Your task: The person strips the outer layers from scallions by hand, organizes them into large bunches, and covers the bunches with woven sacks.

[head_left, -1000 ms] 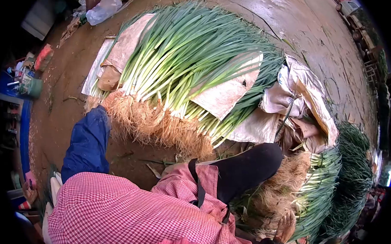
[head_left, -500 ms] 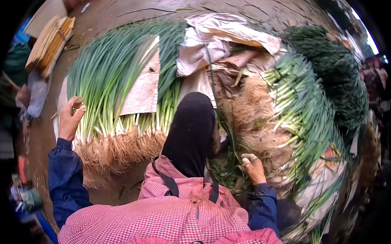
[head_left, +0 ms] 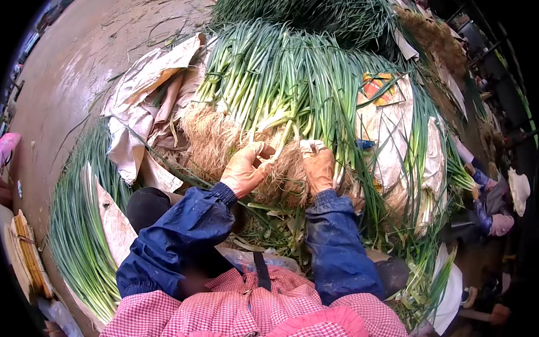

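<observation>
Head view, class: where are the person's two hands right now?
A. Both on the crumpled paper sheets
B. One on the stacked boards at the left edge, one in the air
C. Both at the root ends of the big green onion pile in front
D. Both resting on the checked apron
C: the left hand and right hand both grip into the tan roots of the green onion pile.

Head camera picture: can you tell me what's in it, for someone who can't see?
Two hands, the left hand and right hand, dig into the roots of a big pile of green onions on muddy ground. The person wears blue sleeves and a pink checked apron.
</observation>
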{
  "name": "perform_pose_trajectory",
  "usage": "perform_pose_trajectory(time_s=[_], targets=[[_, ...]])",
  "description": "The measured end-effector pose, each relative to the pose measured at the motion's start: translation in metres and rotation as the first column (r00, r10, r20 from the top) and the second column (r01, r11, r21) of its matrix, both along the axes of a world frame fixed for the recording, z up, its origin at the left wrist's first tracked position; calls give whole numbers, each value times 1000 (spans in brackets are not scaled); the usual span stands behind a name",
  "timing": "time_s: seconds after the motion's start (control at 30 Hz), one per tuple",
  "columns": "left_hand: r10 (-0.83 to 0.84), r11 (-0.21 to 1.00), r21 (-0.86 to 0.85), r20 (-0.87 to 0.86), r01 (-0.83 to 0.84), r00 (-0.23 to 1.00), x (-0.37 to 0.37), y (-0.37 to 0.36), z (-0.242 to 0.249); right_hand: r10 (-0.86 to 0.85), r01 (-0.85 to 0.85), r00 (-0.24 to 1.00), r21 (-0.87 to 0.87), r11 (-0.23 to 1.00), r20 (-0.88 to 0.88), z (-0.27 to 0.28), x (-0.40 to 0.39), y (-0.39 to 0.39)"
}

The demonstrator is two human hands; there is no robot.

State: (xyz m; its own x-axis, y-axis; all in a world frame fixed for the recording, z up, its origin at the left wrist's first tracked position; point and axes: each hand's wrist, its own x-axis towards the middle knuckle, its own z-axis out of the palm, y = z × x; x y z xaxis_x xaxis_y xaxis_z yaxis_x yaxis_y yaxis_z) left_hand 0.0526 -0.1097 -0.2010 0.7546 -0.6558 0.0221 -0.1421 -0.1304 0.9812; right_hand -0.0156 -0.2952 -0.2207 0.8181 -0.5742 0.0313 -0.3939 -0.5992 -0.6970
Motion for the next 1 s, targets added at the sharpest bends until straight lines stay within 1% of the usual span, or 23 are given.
perform_pose_trajectory(time_s=[0.03, 0.07, 0.1, 0.13, 0.2, 0.27, 0.3, 0.33, 0.37, 0.4, 0.47, 0.5, 0.6, 0.67, 0.7, 0.73, 0.77, 0.8, 0.87, 0.9, 0.93, 0.97, 1.0], targets=[[58, 996, 61, 103, -64, 993, 0, -13, -9, 0, 0, 992, -4, 1000, -125, 3, 23, -4], [44, 978, 201, 99, -63, 994, -3, -21, 0, 25, -11, 984, 79, 997, -177, -5, 42, -3], [60, 982, 162, 217, -97, 974, -4, -26, -6, 52, -15, 972, 158, 987, -230, -12, 60, -2], [78, 986, 116, 338, -123, 938, -6, -32, 3, 106, -77, 962, 121, 990, -251, -8, 74, -2], [129, 976, 106, 415, -189, 901, -20, -25, 27, 87, -84, 996, 427, 900, 11, 11, 46, -4], [169, 985, -58, 156, -162, 973, -46, -12, 46, 9, -206, 964, 727, 655, 264, 43, 0, -4], [53, 998, -12, -53, -54, 997, -60, -11, 48, 164, -154, 985, 654, 741, 46, 43, -24, -9], [-54, 998, 6, -259, 57, 964, -72, -10, 48, 250, -334, 943, 612, 717, 221, 37, -44, -5], [-160, 987, -98, -524, 127, 837, -90, -12, 39, 205, -201, 973, 837, 508, 109, 34, -59, 0], [-210, 976, -177, -618, 126, 758, -112, -12, 15, 192, -34, 981, 967, 251, -15, 42, -68, 10], [-189, 982, -159, -777, 102, 601, -137, -11, 10, 199, -64, 980, 971, 231, 18, 4, -58, 3], [-122, 992, -107, -790, 60, 601, -141, -17, 19, 93, -174, 984, 909, 378, 150, -28, -49, 0], [-73, 982, -174, -687, -67, 723, -136, -19, 10, -347, 44, 930, 897, 440, 125, -31, -46, 24], [78, 966, -152, -601, -209, 795, -125, -23, 13, -112, -4, 974, 508, 861, 198, -50, -76, 33], [85, 958, -175, -585, -228, 806, -120, -20, 11, 30, -49, 998, 347, 936, 61, -55, -98, 37], [95, 950, -193, -572, -247, 815, -117, -19, 8, 144, -123, 984, 188, 974, -104, -59, -123, 37], [71, 924, -254, -619, -285, 783, -117, -20, -1, 248, -220, 910, 121, 968, -331, -70, -148, 37], [22, 953, -220, -635, -209, 772, -118, -16, 5, 310, -322, 783, 76, 944, -539, -78, -163, 35], [-10, 972, -194, -594, -130, 804, -125, -13, 5, 364, -387, 666, 116, 915, -651, -41, -162, 26], [-55, 967, -213, -704, -137, 708, -122, -9, -19, 281, -323, 829, -5, 946, -483, -15, -150, 24], [-65, 968, -215, -710, -128, 701, -129, -7, -14, 190, -228, 941, -112, 967, -280, 9, -126, 19], [-12, 991, 128, -163, 33, 987, -135, -5, 0, 106, -159, 958, -188, 969, -266, 30, -98, 15], [-185, 879, 474, 436, -50, 881, -139, -2, 8, 22, -86, 971, -261, 961, -238, 44, -69, 9]])
